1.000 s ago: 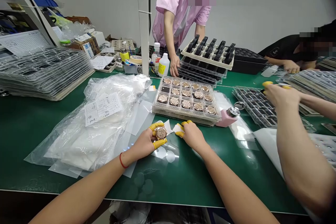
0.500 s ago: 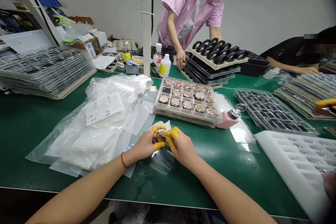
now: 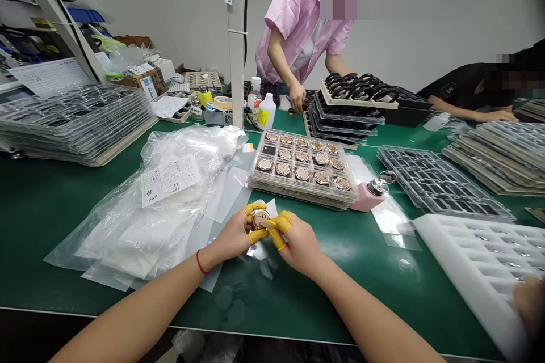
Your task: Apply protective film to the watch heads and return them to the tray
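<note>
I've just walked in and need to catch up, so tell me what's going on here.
A person's left hand, its fingers in yellow finger cots, pinches a round rose-gold piece, and the right hand meets its edge. Just beyond lies a stacked tray of matching pieces in rows, beside a pink dispenser bottle. Across the green bench, a co-worker in a pink smock has a hand beside stacked black trays.

One head-worn camera looked forward and down from behind the left grip (image 3: 230, 235) and right grip (image 3: 300, 244). It sat near them, with the desk (image 3: 340, 300) spreading beyond.
</note>
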Action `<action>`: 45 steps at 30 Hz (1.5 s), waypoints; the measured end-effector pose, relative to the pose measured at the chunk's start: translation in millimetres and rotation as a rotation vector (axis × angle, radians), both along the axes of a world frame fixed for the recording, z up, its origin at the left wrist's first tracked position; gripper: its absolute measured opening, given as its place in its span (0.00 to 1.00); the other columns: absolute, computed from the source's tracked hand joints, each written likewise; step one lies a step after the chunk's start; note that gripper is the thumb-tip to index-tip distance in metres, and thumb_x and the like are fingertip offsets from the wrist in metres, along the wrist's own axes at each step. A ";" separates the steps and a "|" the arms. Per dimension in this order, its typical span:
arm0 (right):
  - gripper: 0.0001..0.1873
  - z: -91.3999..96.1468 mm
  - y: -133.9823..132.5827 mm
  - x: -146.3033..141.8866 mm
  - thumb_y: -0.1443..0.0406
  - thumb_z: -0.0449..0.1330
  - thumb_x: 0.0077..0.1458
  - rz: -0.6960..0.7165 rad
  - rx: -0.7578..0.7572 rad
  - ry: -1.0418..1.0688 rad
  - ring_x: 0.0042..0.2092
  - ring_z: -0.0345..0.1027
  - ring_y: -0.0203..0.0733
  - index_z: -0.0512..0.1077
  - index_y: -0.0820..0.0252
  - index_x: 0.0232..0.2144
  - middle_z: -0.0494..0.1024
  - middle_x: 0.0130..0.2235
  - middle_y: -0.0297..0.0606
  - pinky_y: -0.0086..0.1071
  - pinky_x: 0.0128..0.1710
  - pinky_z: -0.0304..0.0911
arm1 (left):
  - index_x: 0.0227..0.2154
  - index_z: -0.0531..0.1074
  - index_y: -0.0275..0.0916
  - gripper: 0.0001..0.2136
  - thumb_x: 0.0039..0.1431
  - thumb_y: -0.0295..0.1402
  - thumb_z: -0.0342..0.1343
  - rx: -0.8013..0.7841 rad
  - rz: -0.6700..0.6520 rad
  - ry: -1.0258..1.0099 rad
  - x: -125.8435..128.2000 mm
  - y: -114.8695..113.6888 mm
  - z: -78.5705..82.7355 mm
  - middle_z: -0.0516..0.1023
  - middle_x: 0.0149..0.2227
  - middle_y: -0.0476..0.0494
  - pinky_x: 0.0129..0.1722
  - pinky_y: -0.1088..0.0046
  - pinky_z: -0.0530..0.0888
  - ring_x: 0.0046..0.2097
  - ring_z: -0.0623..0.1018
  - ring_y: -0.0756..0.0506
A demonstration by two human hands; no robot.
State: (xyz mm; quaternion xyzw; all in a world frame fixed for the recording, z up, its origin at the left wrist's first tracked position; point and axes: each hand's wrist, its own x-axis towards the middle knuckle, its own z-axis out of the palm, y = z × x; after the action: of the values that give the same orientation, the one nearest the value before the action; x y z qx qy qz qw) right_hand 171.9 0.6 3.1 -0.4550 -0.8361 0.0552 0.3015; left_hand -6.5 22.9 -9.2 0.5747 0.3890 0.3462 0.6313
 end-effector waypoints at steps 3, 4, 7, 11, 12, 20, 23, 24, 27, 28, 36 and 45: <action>0.09 -7.0 1.1 -3.1 0.66 0.48 0.58 -0.051 -0.021 -0.039 0.34 0.62 0.39 0.68 0.58 0.32 0.72 0.32 0.39 0.30 0.31 0.57 | 0.51 0.60 0.38 0.27 0.49 0.35 0.62 0.042 -0.005 0.012 -1.4 -0.5 -0.5 0.74 0.39 0.44 0.37 0.72 0.72 0.37 0.75 0.47; 0.09 -9.1 2.5 -3.0 0.66 0.48 0.58 -0.078 -0.040 -0.045 0.34 0.63 0.40 0.68 0.58 0.32 0.72 0.32 0.39 0.30 0.31 0.57 | 0.51 0.61 0.38 0.26 0.49 0.35 0.62 0.054 -0.019 0.017 -1.4 -1.3 -0.5 0.74 0.40 0.43 0.38 0.71 0.72 0.38 0.75 0.47; 0.09 -12.1 6.5 -0.9 0.66 0.47 0.58 -0.139 -0.100 -0.062 0.35 0.63 0.40 0.68 0.57 0.31 0.72 0.32 0.40 0.31 0.32 0.57 | 0.50 0.63 0.39 0.24 0.50 0.35 0.61 0.075 -0.064 0.005 -0.7 -4.0 0.7 0.74 0.43 0.42 0.41 0.68 0.73 0.42 0.75 0.44; 0.10 -10.8 11.0 1.9 0.65 0.47 0.58 -0.157 -0.189 -0.009 0.36 0.63 0.41 0.68 0.57 0.31 0.71 0.32 0.40 0.31 0.33 0.57 | 0.50 0.64 0.39 0.24 0.50 0.35 0.62 0.056 -0.096 -0.022 0.8 -5.2 2.7 0.73 0.44 0.41 0.41 0.68 0.73 0.42 0.75 0.44; 0.10 -11.0 13.4 3.3 0.63 0.48 0.59 -0.155 -0.229 0.048 0.36 0.63 0.40 0.67 0.57 0.31 0.71 0.33 0.39 0.31 0.33 0.58 | 0.50 0.63 0.39 0.25 0.50 0.35 0.62 0.040 -0.096 -0.020 1.0 -4.8 2.7 0.73 0.45 0.41 0.41 0.68 0.73 0.42 0.75 0.44; 0.14 -27.1 43.7 26.5 0.63 0.54 0.54 -0.248 -0.399 0.314 0.47 0.63 0.46 0.69 0.62 0.43 0.72 0.45 0.46 0.43 0.50 0.58 | 0.54 0.58 0.40 0.30 0.49 0.34 0.63 -0.069 -0.056 -0.026 0.5 0.1 -4.5 0.72 0.42 0.43 0.41 0.68 0.73 0.39 0.76 0.47; 0.14 -23.3 36.4 14.1 0.61 0.54 0.54 -0.211 -0.384 0.381 0.48 0.62 0.47 0.71 0.60 0.41 0.73 0.44 0.45 0.45 0.51 0.57 | 0.54 0.58 0.41 0.29 0.50 0.33 0.62 -0.068 -0.080 -0.071 2.6 -1.1 -5.8 0.73 0.40 0.44 0.41 0.67 0.74 0.37 0.76 0.48; 0.15 -20.1 32.3 6.3 0.60 0.54 0.54 -0.146 -0.475 0.470 0.45 0.64 0.45 0.70 0.58 0.43 0.73 0.42 0.43 0.43 0.48 0.60 | 0.54 0.59 0.41 0.29 0.50 0.33 0.62 -0.063 -0.097 -0.095 3.5 -1.7 -5.7 0.73 0.40 0.44 0.41 0.66 0.74 0.36 0.76 0.48; 0.22 -7.2 23.2 -16.9 0.59 0.59 0.50 0.013 -0.822 0.735 0.38 0.67 0.39 0.64 0.54 0.49 0.74 0.39 0.37 0.35 0.39 0.64 | 0.53 0.60 0.40 0.26 0.51 0.33 0.61 -0.051 -0.104 -0.166 4.3 -2.4 -3.5 0.74 0.41 0.43 0.40 0.65 0.75 0.36 0.76 0.47; 0.23 -2.5 22.6 -21.9 0.60 0.59 0.49 0.024 -0.895 0.800 0.37 0.67 0.38 0.64 0.55 0.49 0.73 0.39 0.36 0.33 0.37 0.64 | 0.53 0.60 0.40 0.26 0.51 0.33 0.61 -0.049 -0.089 -0.189 3.6 -2.1 -2.1 0.73 0.42 0.43 0.40 0.65 0.75 0.37 0.77 0.47; 0.07 21.2 33.1 -10.1 0.63 0.61 0.45 0.138 -1.143 0.778 0.28 0.58 0.32 0.72 0.63 0.24 0.69 0.25 0.32 0.29 0.33 0.55 | 0.55 0.58 0.42 0.30 0.50 0.32 0.62 -0.157 -0.230 -0.239 -11.4 0.6 16.4 0.75 0.40 0.44 0.44 0.64 0.74 0.37 0.78 0.47; 0.08 19.1 19.1 -3.0 0.63 0.62 0.43 0.121 -1.228 0.742 0.29 0.59 0.32 0.74 0.63 0.26 0.71 0.27 0.33 0.31 0.35 0.56 | 0.55 0.60 0.39 0.28 0.51 0.32 0.62 -0.150 -0.439 -0.181 -16.9 1.3 22.1 0.78 0.35 0.42 0.39 0.67 0.75 0.35 0.79 0.46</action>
State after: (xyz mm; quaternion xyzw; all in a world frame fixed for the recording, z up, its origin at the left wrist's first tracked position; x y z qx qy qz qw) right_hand 168.8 19.7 22.2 -0.4465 -0.5204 0.6829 0.2517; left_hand -23.4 24.2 12.9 0.5638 0.2211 0.2210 0.7645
